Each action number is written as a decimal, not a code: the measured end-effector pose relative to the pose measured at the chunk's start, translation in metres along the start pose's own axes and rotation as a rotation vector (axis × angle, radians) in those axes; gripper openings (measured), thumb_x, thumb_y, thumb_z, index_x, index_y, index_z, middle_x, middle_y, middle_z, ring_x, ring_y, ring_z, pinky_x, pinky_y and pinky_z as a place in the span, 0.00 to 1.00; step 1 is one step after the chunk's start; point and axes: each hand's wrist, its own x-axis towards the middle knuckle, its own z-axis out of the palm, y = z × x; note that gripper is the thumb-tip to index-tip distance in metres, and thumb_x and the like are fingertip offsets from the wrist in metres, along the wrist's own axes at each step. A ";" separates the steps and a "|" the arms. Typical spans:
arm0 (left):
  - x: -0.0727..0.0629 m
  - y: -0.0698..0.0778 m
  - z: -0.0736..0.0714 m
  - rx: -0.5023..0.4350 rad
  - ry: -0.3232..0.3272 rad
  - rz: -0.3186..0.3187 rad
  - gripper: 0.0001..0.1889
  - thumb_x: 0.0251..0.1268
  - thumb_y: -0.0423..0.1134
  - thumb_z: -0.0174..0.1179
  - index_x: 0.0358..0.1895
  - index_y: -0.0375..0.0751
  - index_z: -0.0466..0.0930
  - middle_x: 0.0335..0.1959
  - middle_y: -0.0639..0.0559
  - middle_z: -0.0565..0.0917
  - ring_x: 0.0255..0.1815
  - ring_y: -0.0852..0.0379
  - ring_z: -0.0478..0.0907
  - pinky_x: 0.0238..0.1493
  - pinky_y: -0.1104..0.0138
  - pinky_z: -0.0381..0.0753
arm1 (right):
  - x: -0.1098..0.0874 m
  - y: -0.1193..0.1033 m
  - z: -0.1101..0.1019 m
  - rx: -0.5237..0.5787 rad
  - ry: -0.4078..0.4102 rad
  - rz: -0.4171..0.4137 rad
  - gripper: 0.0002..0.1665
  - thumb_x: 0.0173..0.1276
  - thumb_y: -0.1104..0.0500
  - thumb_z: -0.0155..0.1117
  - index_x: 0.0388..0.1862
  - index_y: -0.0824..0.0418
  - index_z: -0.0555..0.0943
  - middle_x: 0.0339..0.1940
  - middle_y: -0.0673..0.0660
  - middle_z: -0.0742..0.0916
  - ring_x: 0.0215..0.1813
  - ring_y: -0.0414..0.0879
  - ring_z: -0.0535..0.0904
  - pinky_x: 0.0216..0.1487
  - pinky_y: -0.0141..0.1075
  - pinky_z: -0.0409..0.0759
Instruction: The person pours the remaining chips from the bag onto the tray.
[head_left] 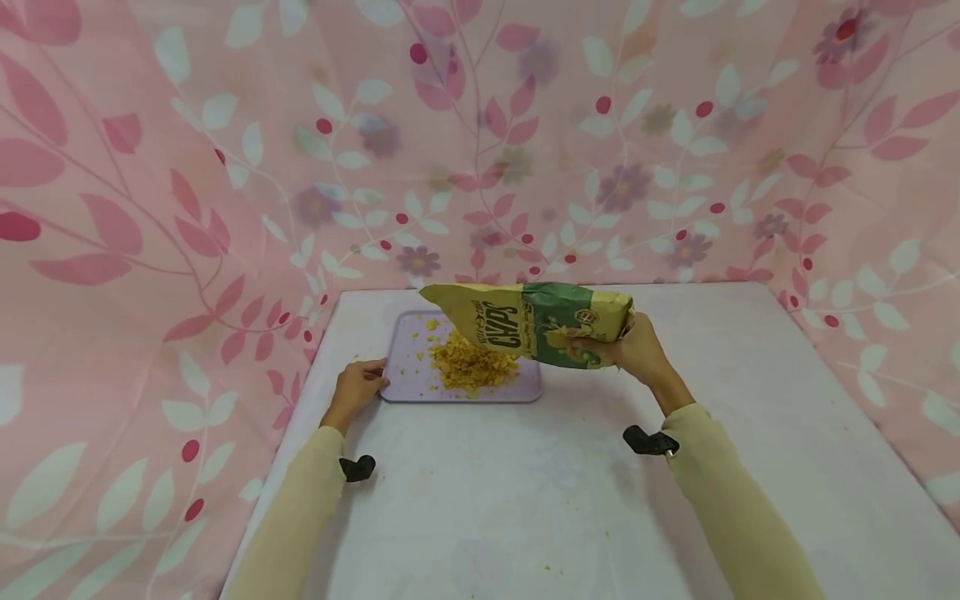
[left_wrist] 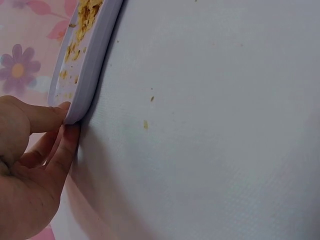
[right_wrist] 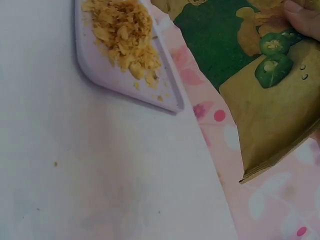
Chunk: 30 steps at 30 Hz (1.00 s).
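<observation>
A yellow and green chip bag (head_left: 558, 321) is tilted on its side above a lilac tray (head_left: 408, 387), its narrow end toward the left. My right hand (head_left: 637, 350) grips the bag at its right end, the thumb on the printed front. Crushed chips (head_left: 472, 367) lie heaped on the tray, with small bits scattered to the left of the heap. At the tray's left edge, my left hand (head_left: 357, 387) pinches the rim; in the left wrist view the thumb (left_wrist: 50, 116) is on top and fingers are below. The bag's inside is hidden.
A white-covered table (head_left: 480, 483) carries the tray, and a few crumbs (left_wrist: 146, 124) lie on its surface. Pink floral cloth (head_left: 480, 167) hangs behind and along both sides. A black wrist device (head_left: 648, 442) sits at each sleeve.
</observation>
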 end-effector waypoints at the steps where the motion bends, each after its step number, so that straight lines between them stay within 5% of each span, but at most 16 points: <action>1: 0.000 0.000 0.000 -0.003 0.001 0.002 0.25 0.61 0.29 0.64 0.64 0.35 0.75 0.51 0.36 0.82 0.50 0.44 0.79 0.47 0.59 0.78 | 0.001 -0.001 -0.001 0.030 0.012 -0.025 0.28 0.53 0.64 0.78 0.53 0.62 0.78 0.46 0.59 0.87 0.46 0.44 0.82 0.45 0.35 0.81; 4: 0.001 0.001 0.000 -0.005 0.006 0.005 0.25 0.61 0.29 0.64 0.64 0.36 0.75 0.51 0.36 0.82 0.50 0.44 0.79 0.47 0.58 0.78 | 0.007 -0.001 -0.003 0.129 0.038 -0.122 0.32 0.52 0.69 0.77 0.57 0.62 0.76 0.49 0.59 0.85 0.50 0.44 0.81 0.49 0.33 0.79; 6: 0.001 0.001 -0.001 -0.001 0.014 0.009 0.25 0.61 0.29 0.64 0.63 0.35 0.75 0.51 0.36 0.82 0.50 0.44 0.79 0.47 0.58 0.79 | 0.009 0.004 -0.002 0.139 0.029 -0.117 0.31 0.52 0.67 0.78 0.56 0.60 0.77 0.49 0.58 0.85 0.50 0.44 0.81 0.48 0.33 0.79; 12: -0.001 0.000 -0.001 0.012 0.015 0.009 0.25 0.61 0.29 0.64 0.63 0.35 0.75 0.50 0.37 0.82 0.49 0.45 0.80 0.45 0.59 0.78 | 0.009 0.036 0.005 0.017 -0.033 0.023 0.33 0.49 0.49 0.82 0.53 0.57 0.80 0.46 0.58 0.87 0.47 0.50 0.84 0.43 0.41 0.83; 17: 0.001 -0.002 0.001 0.016 0.021 0.027 0.24 0.61 0.30 0.64 0.62 0.35 0.76 0.49 0.37 0.83 0.47 0.45 0.80 0.44 0.61 0.78 | 0.009 0.036 0.004 0.015 0.022 -0.055 0.33 0.49 0.53 0.82 0.54 0.56 0.79 0.46 0.57 0.87 0.47 0.47 0.83 0.45 0.37 0.81; 21: 0.000 -0.001 0.001 0.016 0.028 0.021 0.24 0.60 0.29 0.64 0.62 0.35 0.76 0.49 0.37 0.83 0.47 0.45 0.80 0.43 0.62 0.79 | 0.008 0.036 0.006 0.043 0.035 -0.120 0.30 0.51 0.59 0.80 0.54 0.58 0.80 0.46 0.58 0.86 0.46 0.47 0.83 0.37 0.36 0.82; 30: 0.000 0.002 0.000 0.017 0.017 0.003 0.24 0.61 0.30 0.64 0.63 0.35 0.75 0.50 0.37 0.83 0.48 0.45 0.79 0.43 0.63 0.78 | 0.005 0.035 0.010 -0.008 -0.024 -0.073 0.29 0.52 0.57 0.80 0.54 0.60 0.81 0.47 0.59 0.87 0.48 0.48 0.83 0.47 0.40 0.81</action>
